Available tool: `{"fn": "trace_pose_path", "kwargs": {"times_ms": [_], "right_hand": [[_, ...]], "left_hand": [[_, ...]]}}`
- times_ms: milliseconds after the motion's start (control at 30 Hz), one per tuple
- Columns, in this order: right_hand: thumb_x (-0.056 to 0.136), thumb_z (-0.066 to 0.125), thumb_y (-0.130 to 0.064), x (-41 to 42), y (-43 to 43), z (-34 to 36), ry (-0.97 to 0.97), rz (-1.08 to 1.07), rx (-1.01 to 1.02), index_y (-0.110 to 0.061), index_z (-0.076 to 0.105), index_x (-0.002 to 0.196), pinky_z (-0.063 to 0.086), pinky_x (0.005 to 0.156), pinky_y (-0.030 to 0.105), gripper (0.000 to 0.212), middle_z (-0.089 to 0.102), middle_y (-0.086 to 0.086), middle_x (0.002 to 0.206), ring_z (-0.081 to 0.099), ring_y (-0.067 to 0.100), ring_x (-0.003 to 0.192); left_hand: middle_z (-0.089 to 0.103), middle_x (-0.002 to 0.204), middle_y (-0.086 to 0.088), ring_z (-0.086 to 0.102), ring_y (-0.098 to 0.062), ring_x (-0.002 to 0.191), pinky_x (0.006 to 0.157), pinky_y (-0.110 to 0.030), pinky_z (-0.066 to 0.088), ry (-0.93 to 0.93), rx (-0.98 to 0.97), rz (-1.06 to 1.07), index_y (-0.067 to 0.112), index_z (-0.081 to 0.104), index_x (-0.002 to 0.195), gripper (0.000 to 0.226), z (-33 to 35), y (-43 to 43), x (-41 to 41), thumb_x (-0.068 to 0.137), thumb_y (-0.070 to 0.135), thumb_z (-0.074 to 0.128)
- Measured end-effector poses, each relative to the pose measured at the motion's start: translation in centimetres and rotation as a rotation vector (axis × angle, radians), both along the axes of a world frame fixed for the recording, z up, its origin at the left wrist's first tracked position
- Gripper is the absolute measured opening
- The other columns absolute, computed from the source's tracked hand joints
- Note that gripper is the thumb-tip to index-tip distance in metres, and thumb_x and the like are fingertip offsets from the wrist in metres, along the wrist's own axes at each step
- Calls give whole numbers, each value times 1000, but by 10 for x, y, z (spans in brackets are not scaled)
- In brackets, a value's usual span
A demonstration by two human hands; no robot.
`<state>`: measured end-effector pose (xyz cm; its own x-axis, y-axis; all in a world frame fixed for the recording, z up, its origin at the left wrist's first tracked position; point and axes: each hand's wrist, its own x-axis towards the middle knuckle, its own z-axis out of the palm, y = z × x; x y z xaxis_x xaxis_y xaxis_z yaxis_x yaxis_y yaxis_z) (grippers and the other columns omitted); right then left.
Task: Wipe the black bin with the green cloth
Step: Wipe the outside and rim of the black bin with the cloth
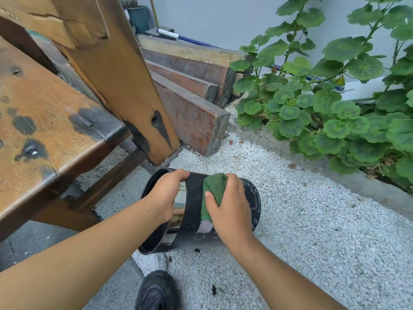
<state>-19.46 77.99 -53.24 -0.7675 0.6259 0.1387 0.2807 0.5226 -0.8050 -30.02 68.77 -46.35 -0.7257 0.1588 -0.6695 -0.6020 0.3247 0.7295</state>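
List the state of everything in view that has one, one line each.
black bin: tipped on its side over the gravel, open mouth toward the wooden bench.
green cloth: bunched up, pressed against the bin's outer wall.
left hand: grips the bin at its rim.
right hand: holds the cloth against the bin.
wooden beams: stacked, leaning toward the wall.

There is one bin (190,229), one cloth (213,186), and two hands: left hand (165,193), right hand (230,204). One shoe (156,291) shows at the gravel's (312,231) near edge. One bench (44,121) stands over its left side. Four beams (192,117) lie stacked at the gravel's far edge, with one pole (178,36) and one pot (138,17) behind them.
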Motion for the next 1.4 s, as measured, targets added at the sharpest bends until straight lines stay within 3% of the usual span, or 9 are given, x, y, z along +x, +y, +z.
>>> {"fn": "trace_pose_path", "kwargs": {"times_ms": [200,367,433,567,667,900,1067,1233,1400], "right_hand": [[95,60,-38,-3,36,-21,-163,-59,77,-20,40,113,41,58,30,33,46,-3,103,56,18,81],[96,60,-34,-1,58,-34,-267,-136,68,-15,42,112,42,58,33,31,49,2,104,57,23,82],[97,60,-33,0,63,-39,-291,-163,45,-14,43,113,42,58,35,31,51,5,107,58,25,83],[97,60,-33,0,64,-43,-299,-179,29,-12,43,115,44,57,36,32,51,7,108,60,27,84],[97,59,-34,-2,62,-44,-287,-176,37,-14,42,113,42,55,34,32,50,6,107,57,25,80],[94,63,-29,-8,63,-24,-90,-240,-173,-19,46,115,54,65,39,28,55,-1,105,61,20,87],[90,64,-35,-8,38,9,94,-89,-240,-37,45,106,47,60,21,25,57,-15,99,60,3,86],[83,61,-42,2,2,19,134,17,-312,-42,45,100,50,66,24,23,60,-15,95,59,-2,84],[83,60,-46,5,-28,18,126,97,-304,-45,43,102,55,74,31,26,54,-21,97,57,-2,90]], "left_hand": [[57,94,7,50,-7,90,85,-34,33,65,5,-100,15,63,95,16,-6,-5,-5,94,31,59],[51,134,7,38,-13,130,101,-34,22,108,49,-118,14,54,136,58,-11,-12,-12,90,50,61],[54,140,5,41,-18,137,113,-37,24,90,79,-153,16,61,131,58,-10,-20,-15,87,53,65],[71,124,-11,68,-26,113,93,-36,53,-143,221,-379,14,77,110,36,-16,-53,-19,78,32,79],[71,125,-3,65,-19,118,97,-32,48,-174,192,-544,23,76,112,37,-25,-70,-10,76,15,74],[69,127,-9,59,-31,121,112,-51,36,-53,99,-258,13,64,124,46,-14,-57,-4,79,16,73],[58,138,-11,59,-31,122,106,-51,45,-75,113,-167,11,61,126,42,2,-34,-9,87,22,68],[75,77,-11,71,-25,59,51,-31,57,-134,124,-66,8,70,95,21,-6,-25,-2,92,27,62],[76,72,-17,73,-29,57,46,-31,56,-163,142,-21,4,76,85,37,-18,-19,1,94,32,55]]}}
